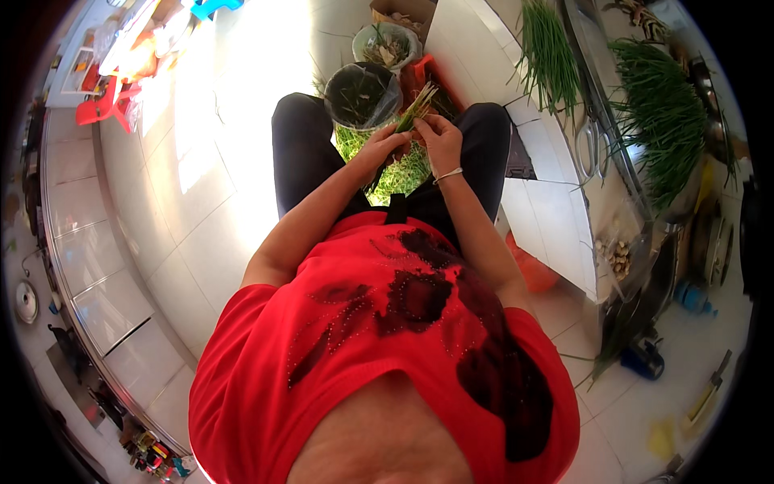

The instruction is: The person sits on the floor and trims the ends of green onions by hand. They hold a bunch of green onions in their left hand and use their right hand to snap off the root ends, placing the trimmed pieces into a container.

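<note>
Above my parted knees, my left hand (387,147) is closed around a small bunch of green stalks (416,110), probably chives, with pale cut-looking ends pointing up and away. My right hand (441,139), wearing a bracelet at the wrist, pinches at the same bunch from the side with thumb and fingers. Whether single stalks are between those fingertips is too small to tell. Just beyond the hands stands a dark bucket with a clear plastic liner (390,103), green scraps inside. Below them, between my legs, lies a bright green grassy mass (417,169).
Behind the dark bucket is a pale lined bin (361,45) of trimmings, beside a red container (438,68) and a cardboard box (417,9). The tiled counter at right bears chive bundles (547,60), a larger green heap (659,121) and scissors (588,145). A red chair (109,106) stands left.
</note>
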Demonstrator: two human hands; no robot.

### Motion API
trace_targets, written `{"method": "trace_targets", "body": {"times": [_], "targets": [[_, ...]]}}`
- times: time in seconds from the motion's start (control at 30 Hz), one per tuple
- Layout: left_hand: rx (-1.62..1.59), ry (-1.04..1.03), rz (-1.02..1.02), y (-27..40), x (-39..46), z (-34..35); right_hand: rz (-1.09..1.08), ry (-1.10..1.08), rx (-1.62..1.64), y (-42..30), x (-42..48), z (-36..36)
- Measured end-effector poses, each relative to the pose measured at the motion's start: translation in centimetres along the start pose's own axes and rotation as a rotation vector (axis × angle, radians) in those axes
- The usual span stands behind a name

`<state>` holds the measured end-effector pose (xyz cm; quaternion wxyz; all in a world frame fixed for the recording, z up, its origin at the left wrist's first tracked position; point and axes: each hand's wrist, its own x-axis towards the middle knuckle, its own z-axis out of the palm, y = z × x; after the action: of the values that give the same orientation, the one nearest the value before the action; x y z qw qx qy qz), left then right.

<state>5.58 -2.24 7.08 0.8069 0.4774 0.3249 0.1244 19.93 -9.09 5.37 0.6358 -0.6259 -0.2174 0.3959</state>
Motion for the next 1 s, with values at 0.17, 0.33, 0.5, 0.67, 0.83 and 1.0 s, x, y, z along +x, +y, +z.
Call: {"method": "trace_targets", "body": {"times": [0.17,0.33,0.5,0.67,0.83,1.0], "targets": [[-0.191,0.056,-0.072,-0.8,0.2,-0.2,0.114,-0.035,0.104,-0.4,-0.7,-0.2],[-0.084,0.165,-0.065,-1.4,0.2,0.0,0.093,-0.061,0.138,0.4,-0.8,-0.4],[0.034,0.309,-0.027,-1.7,0.3,0.3,0.135,-0.108,0.197,0.9,-0.6,-0.9],[-0.019,0.393,-0.005,-1.9,0.5,-0.1,0.076,-0.152,0.210,0.4,-1.1,-0.3],[0.034,0.407,0.005,-2.1,0.3,-0.4,0.121,-0.266,0.136,1.0,-1.4,-0.2],[-0.094,0.428,0.007,-1.9,0.2,0.0,0.174,-0.224,0.104,2.6,-1.0,-0.7]]}}
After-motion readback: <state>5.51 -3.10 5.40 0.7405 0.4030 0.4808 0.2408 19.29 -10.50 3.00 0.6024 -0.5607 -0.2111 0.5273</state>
